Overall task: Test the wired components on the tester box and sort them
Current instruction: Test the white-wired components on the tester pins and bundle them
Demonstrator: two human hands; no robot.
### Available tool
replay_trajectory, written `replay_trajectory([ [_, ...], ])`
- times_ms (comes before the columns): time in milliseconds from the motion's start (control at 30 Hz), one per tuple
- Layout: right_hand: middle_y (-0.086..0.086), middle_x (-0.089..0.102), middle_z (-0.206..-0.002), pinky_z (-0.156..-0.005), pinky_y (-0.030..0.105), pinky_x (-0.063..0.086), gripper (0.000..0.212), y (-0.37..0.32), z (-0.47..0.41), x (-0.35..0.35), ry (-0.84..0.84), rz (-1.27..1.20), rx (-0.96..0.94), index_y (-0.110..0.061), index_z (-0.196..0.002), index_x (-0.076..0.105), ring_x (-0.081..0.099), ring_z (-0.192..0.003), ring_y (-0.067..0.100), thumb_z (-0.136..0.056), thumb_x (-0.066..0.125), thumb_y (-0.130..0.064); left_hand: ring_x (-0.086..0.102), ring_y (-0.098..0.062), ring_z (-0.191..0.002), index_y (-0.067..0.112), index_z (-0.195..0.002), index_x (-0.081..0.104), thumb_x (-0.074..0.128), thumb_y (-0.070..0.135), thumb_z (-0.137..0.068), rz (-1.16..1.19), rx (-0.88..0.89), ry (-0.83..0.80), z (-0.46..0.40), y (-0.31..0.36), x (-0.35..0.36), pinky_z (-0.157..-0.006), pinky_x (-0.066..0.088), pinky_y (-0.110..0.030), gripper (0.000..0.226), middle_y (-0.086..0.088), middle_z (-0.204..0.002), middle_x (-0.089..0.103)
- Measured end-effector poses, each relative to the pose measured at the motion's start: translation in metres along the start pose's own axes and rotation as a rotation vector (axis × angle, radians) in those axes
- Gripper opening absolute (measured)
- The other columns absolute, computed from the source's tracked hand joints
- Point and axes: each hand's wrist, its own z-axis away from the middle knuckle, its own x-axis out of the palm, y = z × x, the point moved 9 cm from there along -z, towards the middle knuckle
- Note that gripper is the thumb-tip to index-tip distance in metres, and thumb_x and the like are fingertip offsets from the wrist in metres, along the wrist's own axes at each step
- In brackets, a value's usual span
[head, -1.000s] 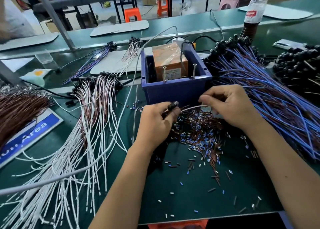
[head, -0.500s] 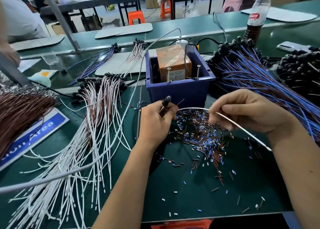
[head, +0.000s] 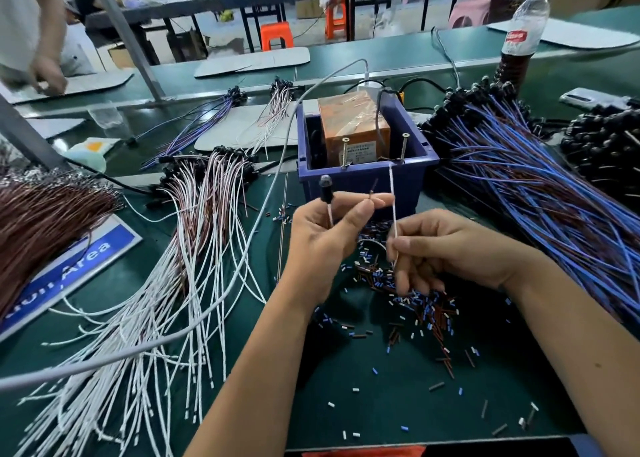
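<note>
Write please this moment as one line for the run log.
left hand: holds black-capped component, brown lead | right hand: pinches white wire toward right screw | blue plastic tester box: leads not clearly touching

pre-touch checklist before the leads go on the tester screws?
1. Left hand grips component with its black head up: ok.
2. Brown lead pinched, tip free: ok.
3. Right hand pinches white lead, tip near right screw: ok.
4. Brown lead on left screw: not ok, short of it.
5. Bare tips stripped clean: cannot tell.
6. Tester box powered: cannot tell.
</note>
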Motion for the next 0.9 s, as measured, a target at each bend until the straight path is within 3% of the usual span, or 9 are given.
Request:
replay_trajectory([
  [67,0.026,0.074,-0.079,-0.042,0.019,0.046,0.022,0.002,-0.002,0.006,-0.02,0.026,0.02,-0.007,-0.097,0.063,0.064,-0.051,0.018,-0.1,0.058,-0.028,0.066,0.004,-0.063,0.005,-0.095,0.075,0.064,0.006,-0.099,-0.005,-0.03,-0.044,0.001,-0.005,0.011,-0.06,0.049,-0.008,0.012,-0.021,-0.114,0.075],
  [133,0.026,0.073,-0.078,-0.042,0.019,0.047,0.02,0.002,-0.002,0.009,-0.033,0.048,0.02,-0.007,-0.098,0.064,0.065,-0.05,0.018,-0.102,0.057,-0.025,0.074,-0.009,-0.079,0.009,-0.093,0.077,0.067,0.008,-0.096,-0.045,-0.059,-0.022,0.0,-0.011,0.015,-0.064,0.056,-0.02,0.011,-0.013,-0.108,0.078],
  [200,0.026,0.073,-0.078,-0.043,0.019,0.048,0.022,0.002,-0.003,0.009,-0.036,0.059,0.027,-0.002,-0.101,0.061,0.065,-0.05,0.018,-0.104,0.057,-0.024,0.073,-0.013,-0.081,0.013,-0.09,0.079,0.07,0.008,-0.094,-0.082,-0.061,0.044,0.0,-0.013,0.01,-0.061,0.058,-0.027,0.011,0.0,-0.096,0.079],
  [300,0.025,0.073,-0.076,-0.043,0.02,0.048,0.02,0.003,-0.002,0.009,-0.027,0.063,0.041,-0.005,-0.097,0.06,0.064,-0.05,0.018,-0.104,0.058,-0.024,0.073,-0.015,-0.085,0.013,-0.089,0.08,0.073,0.01,-0.093,-0.156,-0.081,0.13,0.0,-0.017,0.001,-0.072,0.056,-0.03,0.009,-0.005,-0.094,0.078],
  [433,0.023,0.072,-0.072,-0.039,0.019,0.046,0.024,0.004,-0.001,0.008,-0.012,0.11,0.047,-0.002,-0.096,0.068,0.061,-0.046,0.016,-0.102,0.063,-0.025,0.063,-0.005,-0.053,0.005,-0.091,0.077,0.067,0.009,-0.098,-0.026,-0.133,0.065,0.002,-0.021,0.007,-0.048,0.048,-0.018,0.013,-0.007,-0.083,0.077],
  [533,0.018,0.071,-0.067,-0.033,0.016,0.038,0.022,-0.004,0.003,-0.006,0.104,0.09,-0.011,-0.009,-0.098,0.076,0.056,-0.04,0.011,-0.097,0.067,-0.029,0.051,-0.002,-0.044,0.005,-0.087,0.077,0.067,0.014,-0.096,0.041,-0.18,0.04,0.002,-0.025,0.008,-0.042,0.038,-0.015,0.015,-0.012,-0.08,0.074],
  [633,0.015,0.069,-0.068,-0.032,0.015,0.034,0.02,-0.016,0.005,-0.024,0.28,-0.01,-0.134,-0.013,-0.098,0.079,0.051,-0.041,0.008,-0.091,0.072,-0.029,0.035,-0.002,-0.043,0.011,-0.085,0.079,0.068,0.019,-0.092,0.077,-0.251,0.012,0.0,-0.032,0.008,-0.042,0.028,-0.016,0.015,-0.008,-0.077,0.07],
  [767,0.013,0.069,-0.074,-0.033,0.015,0.034,0.029,-0.019,0.005,-0.037,0.437,-0.153,-0.252,-0.008,-0.108,0.075,0.051,-0.045,0.008,-0.091,0.067,-0.03,0.03,-0.001,-0.043,0.005,-0.085,0.075,0.062,0.012,-0.096,0.134,-0.281,-0.061,0.0,-0.032,0.012,-0.041,0.026,-0.014,0.018,0.001,-0.07,0.069],
  [900,0.011,0.069,-0.072,-0.035,0.019,0.035,0.02,-0.021,0.01,-0.049,0.556,-0.075,-0.303,-0.015,-0.098,0.079,0.05,-0.044,0.012,-0.09,0.07,-0.031,0.028,0.001,-0.042,0.0,-0.088,0.068,0.056,0.008,-0.101,0.101,-0.295,-0.178,0.005,-0.031,0.023,-0.042,0.023,-0.013,0.02,0.008,-0.054,0.062],
])
